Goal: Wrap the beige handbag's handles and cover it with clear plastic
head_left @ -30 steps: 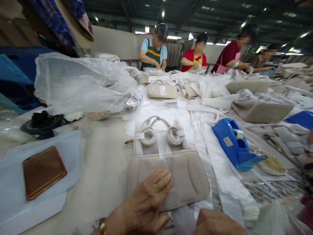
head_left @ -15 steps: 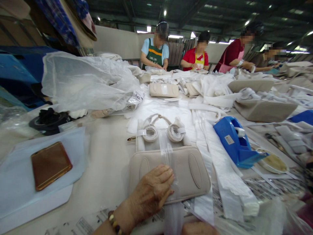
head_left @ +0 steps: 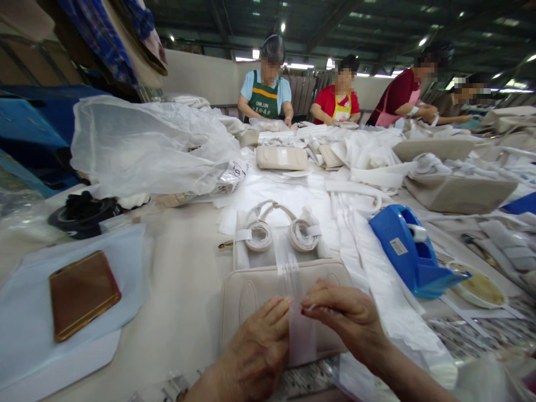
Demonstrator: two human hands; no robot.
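Observation:
A beige handbag point(head_left: 238, 285) lies flat in front of me, its flap marked with oval seams. Across its middle runs a translucent plastic strip point(head_left: 302, 340). My left hand point(head_left: 262, 340) rests on the bag's left part, fingertips pinched at the strip's left edge. From the right, my right hand point(head_left: 345, 312) pinches at the strip's other edge, with a bit of whitish film between thumb and fingers. Above the flap, two coiled straps point(head_left: 257, 235) wrapped in white bands sit beside a thin looped handle point(head_left: 278, 206).
A blue tape dispenser point(head_left: 402, 245) stands to the right, near a round dish point(head_left: 481, 287). At left, a brown phone-shaped item point(head_left: 84, 296) lies on pale sheets. A large plastic bag point(head_left: 154, 139) bulges behind. Another beige bag point(head_left: 281, 158) and several co-workers are across the table.
My right hand has risen from the bottom edge onto the bag, beside the strip. My left hand has shifted slightly down and left, its fingers going from lying flat to a pinch.

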